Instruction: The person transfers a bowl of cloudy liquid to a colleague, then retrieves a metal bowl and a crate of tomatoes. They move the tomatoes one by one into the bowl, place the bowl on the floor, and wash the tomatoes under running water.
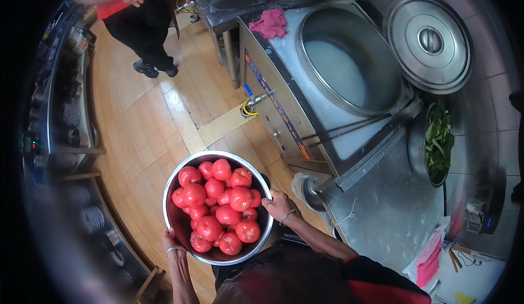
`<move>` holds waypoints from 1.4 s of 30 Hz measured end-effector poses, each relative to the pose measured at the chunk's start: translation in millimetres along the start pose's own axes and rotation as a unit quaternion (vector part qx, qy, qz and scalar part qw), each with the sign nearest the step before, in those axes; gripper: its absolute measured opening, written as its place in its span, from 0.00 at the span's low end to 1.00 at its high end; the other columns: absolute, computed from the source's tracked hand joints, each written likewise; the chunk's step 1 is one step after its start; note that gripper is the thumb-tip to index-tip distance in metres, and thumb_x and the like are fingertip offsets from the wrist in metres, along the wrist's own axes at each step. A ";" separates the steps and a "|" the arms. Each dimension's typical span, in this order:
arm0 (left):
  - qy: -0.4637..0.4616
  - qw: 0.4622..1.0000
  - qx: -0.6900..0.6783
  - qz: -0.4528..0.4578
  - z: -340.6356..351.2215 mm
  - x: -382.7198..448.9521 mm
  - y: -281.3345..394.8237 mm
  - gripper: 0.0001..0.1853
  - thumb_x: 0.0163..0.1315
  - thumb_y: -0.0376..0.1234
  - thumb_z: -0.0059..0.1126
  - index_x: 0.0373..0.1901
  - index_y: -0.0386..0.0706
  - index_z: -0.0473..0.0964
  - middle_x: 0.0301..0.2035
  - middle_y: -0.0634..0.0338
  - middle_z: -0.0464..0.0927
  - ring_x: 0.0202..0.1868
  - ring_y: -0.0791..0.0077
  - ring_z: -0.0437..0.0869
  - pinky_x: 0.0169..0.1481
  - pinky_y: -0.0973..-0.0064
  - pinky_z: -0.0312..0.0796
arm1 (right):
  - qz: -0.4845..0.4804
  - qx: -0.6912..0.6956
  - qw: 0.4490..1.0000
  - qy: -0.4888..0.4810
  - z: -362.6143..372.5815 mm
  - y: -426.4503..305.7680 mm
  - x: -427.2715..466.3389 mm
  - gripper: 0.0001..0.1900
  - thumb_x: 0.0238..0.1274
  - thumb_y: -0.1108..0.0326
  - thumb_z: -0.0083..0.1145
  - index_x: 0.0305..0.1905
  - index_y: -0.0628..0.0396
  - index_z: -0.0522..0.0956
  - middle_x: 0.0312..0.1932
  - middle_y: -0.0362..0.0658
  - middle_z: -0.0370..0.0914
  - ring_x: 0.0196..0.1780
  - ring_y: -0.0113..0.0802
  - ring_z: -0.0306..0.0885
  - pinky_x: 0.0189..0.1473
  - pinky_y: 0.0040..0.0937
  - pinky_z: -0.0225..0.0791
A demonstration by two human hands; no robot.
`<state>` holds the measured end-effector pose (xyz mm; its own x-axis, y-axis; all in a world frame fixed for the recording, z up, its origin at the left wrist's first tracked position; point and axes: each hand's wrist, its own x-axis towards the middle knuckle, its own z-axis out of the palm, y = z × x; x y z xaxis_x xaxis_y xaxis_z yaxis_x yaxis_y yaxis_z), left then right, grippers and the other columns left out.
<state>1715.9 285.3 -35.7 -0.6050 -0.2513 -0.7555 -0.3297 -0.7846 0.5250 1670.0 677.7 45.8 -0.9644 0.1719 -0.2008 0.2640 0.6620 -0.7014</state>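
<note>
A round stainless steel bowl (259,247) full of red tomatoes (215,205) is held in front of my body, above the tiled floor. My left hand (168,240) grips its lower left rim, with the fingers mostly hidden beneath the edge. On the right side, my right hand (278,205) holds the rim with the thumb over the top. Several tomatoes show a wet shine and stem scars. The lower layers are hidden under the upper ones.
A stove counter with a large steel pot (348,64) of whitish liquid stands ahead right; long chopsticks (352,128) lie beside it. Behind it leans a pot lid (430,42). A pink cloth (270,23), leafy greens (439,144) and left shelving (77,140) are visible. A person (135,21) stands ahead left.
</note>
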 end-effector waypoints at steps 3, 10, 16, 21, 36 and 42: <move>-0.012 1.000 0.010 -0.012 16.5 39.2 12.5 0.16 0.67 0.22 0.39 0.53 0.38 0.72 0.45 0.53 0.80 0.44 0.61 0.83 0.54 0.60 0.77 | 0.032 -0.020 0.999 0.012 6.0 -16.3 30.8 0.13 0.47 0.61 0.58 0.28 0.62 0.75 0.28 0.61 0.78 0.36 0.60 0.77 0.40 0.51 0.71; -0.012 0.987 0.142 -0.072 49.3 164.3 62.2 0.17 0.69 0.22 0.39 0.55 0.36 0.73 0.44 0.54 0.80 0.41 0.66 0.82 0.50 0.66 0.77 | 0.194 -0.053 0.980 0.013 64.1 -39.2 56.1 0.13 0.48 0.61 0.58 0.32 0.60 0.78 0.30 0.59 0.79 0.38 0.57 0.79 0.42 0.49 0.72; 0.002 0.933 0.360 -0.022 87.1 218.9 74.9 0.18 0.67 0.21 0.40 0.57 0.34 0.73 0.45 0.53 0.80 0.41 0.67 0.82 0.50 0.70 0.77 | 0.275 -0.019 0.961 0.006 110.0 -29.9 77.2 0.14 0.47 0.60 0.60 0.28 0.63 0.77 0.30 0.60 0.78 0.38 0.56 0.79 0.42 0.48 0.72; 0.028 0.875 0.482 0.035 83.5 279.0 42.2 0.16 0.65 0.22 0.44 0.52 0.33 0.76 0.38 0.58 0.81 0.36 0.72 0.80 0.43 0.74 0.75 | 0.313 0.007 0.949 -0.047 161.6 35.7 135.3 0.14 0.48 0.59 0.60 0.31 0.61 0.78 0.31 0.58 0.79 0.38 0.54 0.80 0.42 0.48 0.71; 0.209 0.952 0.224 0.018 76.9 422.3 -43.9 0.16 0.62 0.17 0.47 0.51 0.29 0.77 0.37 0.54 0.81 0.33 0.74 0.80 0.39 0.79 0.73 | 0.251 0.022 0.956 -0.150 270.3 176.9 323.1 0.15 0.52 0.59 0.61 0.37 0.61 0.81 0.29 0.56 0.80 0.35 0.48 0.80 0.41 0.44 0.71; 0.239 0.931 0.275 -0.026 104.9 425.1 -60.3 0.18 0.65 0.23 0.51 0.58 0.34 0.71 0.39 0.57 0.80 0.35 0.71 0.79 0.42 0.70 0.74 | 0.266 -0.098 0.935 -0.215 279.5 208.3 368.3 0.19 0.54 0.53 0.60 0.38 0.62 0.81 0.39 0.59 0.81 0.47 0.56 0.78 0.51 0.46 0.69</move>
<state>1402.5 285.3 -347.4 -0.2293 -0.5487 -0.8040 -0.7504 -0.4264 0.5050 1373.3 675.0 -365.4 -0.5919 0.2340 -0.7713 0.6573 0.6939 -0.2939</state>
